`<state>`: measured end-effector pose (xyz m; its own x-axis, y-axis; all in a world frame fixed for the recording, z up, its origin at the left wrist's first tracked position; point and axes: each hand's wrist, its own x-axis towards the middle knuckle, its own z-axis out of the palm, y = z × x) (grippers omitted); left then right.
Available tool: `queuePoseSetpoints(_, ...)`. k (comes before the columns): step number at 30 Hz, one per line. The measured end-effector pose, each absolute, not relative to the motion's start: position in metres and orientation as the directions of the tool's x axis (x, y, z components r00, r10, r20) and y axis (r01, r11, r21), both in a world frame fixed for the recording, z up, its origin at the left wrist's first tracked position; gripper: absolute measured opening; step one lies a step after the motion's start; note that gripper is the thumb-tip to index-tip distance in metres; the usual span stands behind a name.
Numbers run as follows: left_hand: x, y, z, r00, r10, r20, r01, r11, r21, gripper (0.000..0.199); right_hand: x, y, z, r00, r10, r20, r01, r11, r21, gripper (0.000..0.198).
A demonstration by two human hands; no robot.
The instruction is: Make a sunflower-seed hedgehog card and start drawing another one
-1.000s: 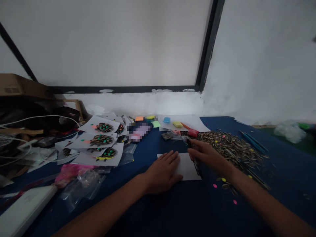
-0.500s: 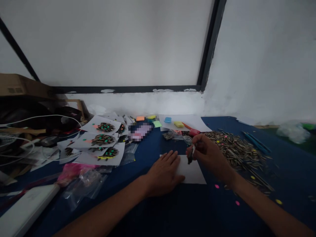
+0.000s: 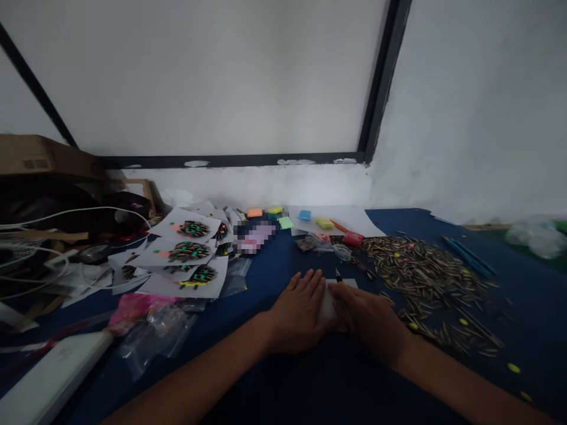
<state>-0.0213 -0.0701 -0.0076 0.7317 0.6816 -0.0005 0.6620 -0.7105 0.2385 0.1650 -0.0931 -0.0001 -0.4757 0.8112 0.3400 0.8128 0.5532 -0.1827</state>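
My left hand [image 3: 299,310] lies flat with fingers stretched on the left part of a small white paper sheet [image 3: 349,283]. My right hand [image 3: 372,321] is closed and low over the sheet's right part, close beside the left thumb. From its curled fingers a slim dark pen [image 3: 339,275] pokes out toward the far edge; its other end is hidden by the hand. Most of the sheet is covered by both hands. Right of my right hand spreads a heap of striped sunflower seeds [image 3: 420,265], a few lying near the knuckles.
White sheets [image 3: 146,254] bearing seed shapes with coloured clay overlap at left. Plastic bags [image 3: 155,330] and a white box [image 3: 57,372] lie nearer. Behind are clay blocks, including a blue one [image 3: 304,215], and a red packet [image 3: 353,238]. Blue tweezers [image 3: 469,258] rest beyond the seeds.
My right hand has come down and left from above the sheet onto it, still holding the pen, whose dark end now points away. My left hand stays pressed on the paper.
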Motion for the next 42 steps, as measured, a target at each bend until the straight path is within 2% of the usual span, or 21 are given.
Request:
queuePoseSetpoints(5,-0.026,-0.065,-0.010,0.712,0.702,0.009,0.689,-0.702,0.177,0.077,0.164,-0.096,0.000,-0.459,0.855,0.242,0.872,0.486,-0.065,0.017)
queuePoseSetpoints(17,-0.041,-0.049,-0.008,0.572,0.820,-0.001,0.817,-0.570,0.081,0.082,0.167,-0.096,0.011,-0.415,0.880,0.232,0.903,0.429,-0.011,0.014)
queuePoseSetpoints(28,-0.042,-0.050,-0.010,0.558,0.830,0.008,0.822,-0.554,0.130,0.078,0.176,-0.090,0.015,-0.335,0.917,0.219,0.942,0.330,0.060,0.012)
queuePoseSetpoints(34,-0.034,-0.052,-0.003,0.648,0.758,0.069,0.743,-0.650,0.160,0.062,0.176,-0.087,0.015,-0.350,0.916,0.196,0.937,0.338,0.092,0.013)
queuePoseSetpoints(38,-0.021,-0.045,-0.002,0.678,0.734,0.036,0.713,-0.669,0.210,0.062,0.175,-0.086,0.016,-0.360,0.916,0.175,0.932,0.345,0.114,0.013)
queuePoseSetpoints(42,-0.005,-0.030,0.000,0.685,0.728,0.015,0.714,-0.675,0.185,0.060,0.174,-0.085,0.017,-0.364,0.917,0.163,0.929,0.346,0.128,0.013)
